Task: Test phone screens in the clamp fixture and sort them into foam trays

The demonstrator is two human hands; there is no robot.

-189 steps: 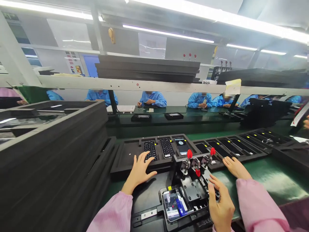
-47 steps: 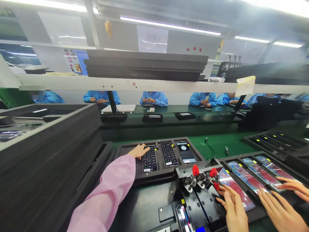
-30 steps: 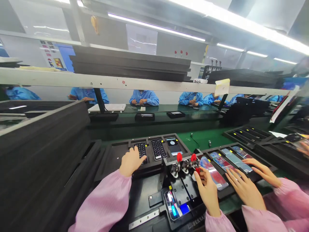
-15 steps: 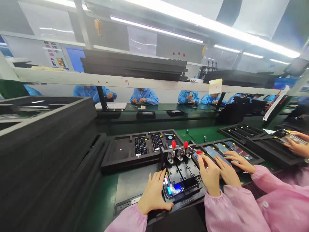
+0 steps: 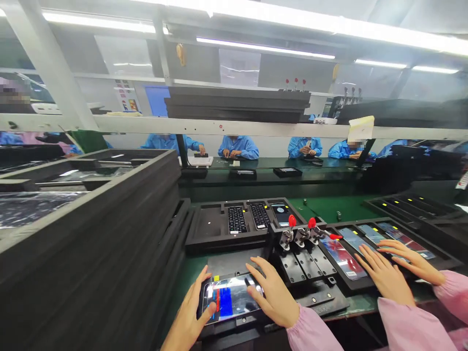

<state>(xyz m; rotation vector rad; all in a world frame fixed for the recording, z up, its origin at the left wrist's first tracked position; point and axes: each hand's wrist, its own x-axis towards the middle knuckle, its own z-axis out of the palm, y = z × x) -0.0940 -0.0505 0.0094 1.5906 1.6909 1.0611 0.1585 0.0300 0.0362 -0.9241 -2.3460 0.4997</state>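
A smartphone (image 5: 237,298) with a lit screen of blue and red blocks lies lengthwise between my two hands, left of the clamp fixture. My left hand (image 5: 192,309) grips its left end, thumb on the glass and fingers along the far edge. Over the right end, my right hand (image 5: 274,295) has its thumb and fingertips on the phone. Beneath the phone a dark base shows in part. The black clamp fixture (image 5: 307,263) has two red handles upright and one tipped to the right; its lower plate (image 5: 325,300) shows without a phone.
Behind stands a black foam tray (image 5: 208,224) of phones. At right, another person's pink-sleeved hands (image 5: 387,273) rest on phones in a second tray (image 5: 360,285). Tall stacked black trays (image 5: 146,234) form a wall at left. A white shelf beam (image 5: 256,126) crosses above; blue-clad people sit opposite.
The phone has come out from under the clamps to the left. My right hand has left the red handle and moved onto the phone's right end. The view has turned left.
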